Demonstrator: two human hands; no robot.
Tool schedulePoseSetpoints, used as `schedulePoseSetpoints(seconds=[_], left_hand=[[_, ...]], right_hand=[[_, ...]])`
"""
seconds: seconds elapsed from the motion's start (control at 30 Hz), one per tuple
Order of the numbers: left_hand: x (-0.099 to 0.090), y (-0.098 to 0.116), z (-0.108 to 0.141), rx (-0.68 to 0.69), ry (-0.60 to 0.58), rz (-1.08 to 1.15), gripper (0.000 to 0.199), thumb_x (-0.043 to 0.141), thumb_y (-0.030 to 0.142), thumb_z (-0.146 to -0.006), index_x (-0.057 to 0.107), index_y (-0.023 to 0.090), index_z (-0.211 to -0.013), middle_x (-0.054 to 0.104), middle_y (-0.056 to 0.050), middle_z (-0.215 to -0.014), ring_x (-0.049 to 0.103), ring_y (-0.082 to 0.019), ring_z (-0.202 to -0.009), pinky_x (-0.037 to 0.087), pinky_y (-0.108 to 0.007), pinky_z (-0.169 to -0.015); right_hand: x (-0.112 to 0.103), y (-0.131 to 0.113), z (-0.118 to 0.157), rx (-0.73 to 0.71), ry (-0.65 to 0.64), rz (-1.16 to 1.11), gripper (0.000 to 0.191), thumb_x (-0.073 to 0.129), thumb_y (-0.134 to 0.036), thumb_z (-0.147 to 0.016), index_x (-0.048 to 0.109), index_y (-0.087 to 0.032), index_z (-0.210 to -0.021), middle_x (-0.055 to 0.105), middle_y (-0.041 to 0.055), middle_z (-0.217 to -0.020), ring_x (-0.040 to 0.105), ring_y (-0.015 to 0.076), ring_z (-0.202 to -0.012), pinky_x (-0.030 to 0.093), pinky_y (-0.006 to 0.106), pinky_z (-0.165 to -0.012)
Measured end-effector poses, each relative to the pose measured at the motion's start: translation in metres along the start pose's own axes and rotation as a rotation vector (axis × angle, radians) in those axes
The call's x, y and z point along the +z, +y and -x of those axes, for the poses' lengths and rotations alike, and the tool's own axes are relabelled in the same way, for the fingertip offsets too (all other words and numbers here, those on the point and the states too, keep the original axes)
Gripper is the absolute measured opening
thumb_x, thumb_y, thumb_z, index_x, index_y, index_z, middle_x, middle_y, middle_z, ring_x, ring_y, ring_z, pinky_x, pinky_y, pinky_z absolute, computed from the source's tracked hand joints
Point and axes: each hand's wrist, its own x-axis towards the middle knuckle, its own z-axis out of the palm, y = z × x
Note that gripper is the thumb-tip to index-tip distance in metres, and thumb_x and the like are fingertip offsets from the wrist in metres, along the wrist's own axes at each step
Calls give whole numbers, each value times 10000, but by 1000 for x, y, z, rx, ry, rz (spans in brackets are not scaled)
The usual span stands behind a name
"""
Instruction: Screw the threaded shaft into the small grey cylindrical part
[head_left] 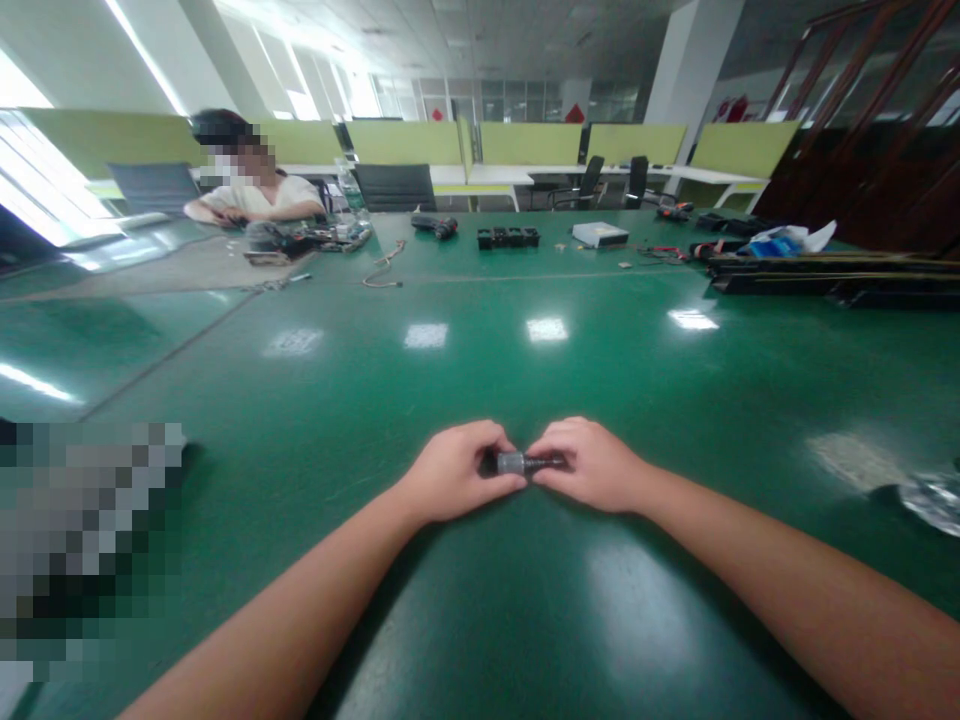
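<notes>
A small dark cylindrical part [511, 463] with a grey collar and a thinner, ribbed dark shaft lies sideways between my two hands, low over the green tabletop or resting on it. My left hand [461, 470] curls round the thicker grey end, thumb on the near side and fingers on the far side. Around the thin shaft, the thumb and fingers of my right hand [589, 465] are closed. The fingertips of both hands almost meet, and the part's outer ends are partly hidden in the palms. Its exact kind is too small to make out.
The glossy green table [420, 380] stretches far ahead. A blurred-out object [97, 520] lies at left, a shiny clear item [934, 500] at right. Black bars [832, 275], a white box [600, 235] and a black power tool [433, 227] lie farther back. A person [255, 180] sits far left.
</notes>
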Motion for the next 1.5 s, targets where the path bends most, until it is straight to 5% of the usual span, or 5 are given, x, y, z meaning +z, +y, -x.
schedulePoseSetpoints(seconds=[1.5], left_hand=[[0,-2,0,12,-5,-4,305,738,474,-810,688,195,-924,655,4,-825,546,-141,-685,378,-248,-634]], right_hand=[[-3,5,4,-53,60,-39,130,721,-149,-781,755,-186,-901,717,26,-821,631,169,-770,445,313,-779]])
